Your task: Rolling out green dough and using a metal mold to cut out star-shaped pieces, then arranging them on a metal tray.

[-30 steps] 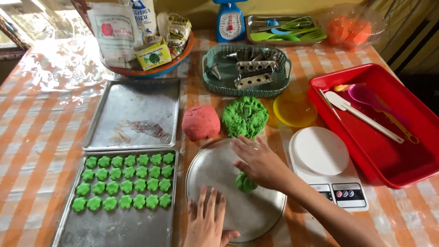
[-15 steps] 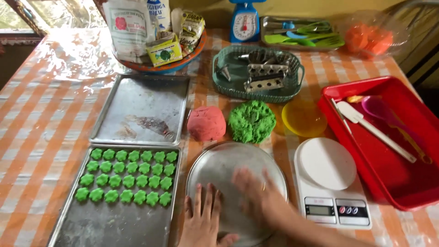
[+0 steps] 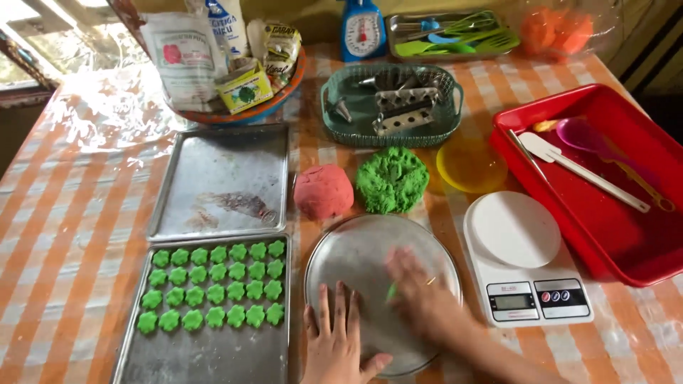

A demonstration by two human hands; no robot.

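My left hand (image 3: 339,340) lies flat, fingers spread, on the near edge of a round metal plate (image 3: 356,256). My right hand (image 3: 421,291), blurred by motion, presses down on a small piece of green dough (image 3: 391,290) on that plate; only a sliver of the dough shows under the fingers. Just beyond the plate sit a red dough ball (image 3: 323,190) and a larger green dough mound (image 3: 392,179). A metal baking tray (image 3: 206,355) to the left holds several rows of green flower-shaped pieces (image 3: 213,287).
An empty greased tray (image 3: 222,181) lies behind the filled one. A white digital scale (image 3: 526,259), a yellow bowl (image 3: 469,165) and a red tray with utensils (image 3: 605,178) stand to the right. Farther back are a green basket of metal moulds (image 3: 391,103), a bowl of packets (image 3: 235,64) and a blue kitchen scale (image 3: 363,28).
My right hand has slid toward me across the round plate with the green dough piece under it. The left hand stays flat on the plate's near edge. The camera view shifted slightly.
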